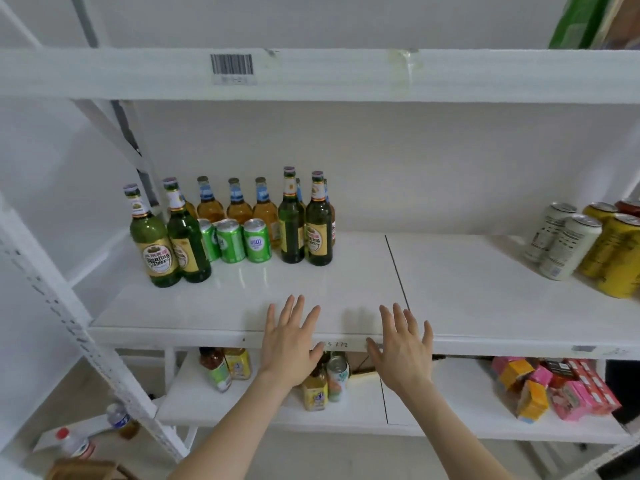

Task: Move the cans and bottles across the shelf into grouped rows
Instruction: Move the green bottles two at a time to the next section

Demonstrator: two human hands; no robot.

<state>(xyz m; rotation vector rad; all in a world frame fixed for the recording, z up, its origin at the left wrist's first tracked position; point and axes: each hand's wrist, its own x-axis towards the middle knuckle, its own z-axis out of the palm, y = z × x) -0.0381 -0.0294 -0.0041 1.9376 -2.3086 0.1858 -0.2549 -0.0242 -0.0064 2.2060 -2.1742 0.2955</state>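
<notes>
On the white middle shelf (346,292), dark green beer bottles stand at the left (154,239) and further right (318,225). Amber bottles (239,202) line the back, with three green cans (257,240) in front of them. At the far right stand white cans (568,247) and yellow cans (616,258). My left hand (291,341) and my right hand (403,348) hover flat with fingers spread over the shelf's front edge, holding nothing.
An upper shelf beam (311,74) with a barcode label runs overhead. The lower shelf holds juice bottles (216,368), a can (337,375) and pink and orange boxes (561,386). A slanted white upright (69,320) stands at the left.
</notes>
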